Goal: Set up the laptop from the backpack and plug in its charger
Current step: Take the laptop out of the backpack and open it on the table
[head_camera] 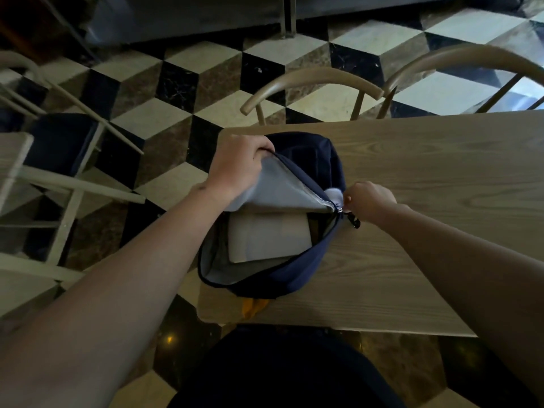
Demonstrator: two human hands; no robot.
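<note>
A dark blue backpack [312,169] with grey lining lies on the left end of a light wooden table [426,207], its main compartment unzipped. Inside, a silver laptop [268,237] lies flat, partly covered by the lifted flap. My left hand [235,166] grips the flap's edge and holds it up. At the backpack's right side my right hand [368,201] pinches the zipper pull [341,209]. A black strap clip [354,220] sticks out just under that hand. No charger shows.
Two curved wooden chair backs [312,81] stand along the table's far edge. At the left are a pale chair with a dark cushion [59,142] and another table's corner [14,154]. The floor [176,113] has a cube-pattern tile. Something orange [253,307] pokes out beneath the backpack.
</note>
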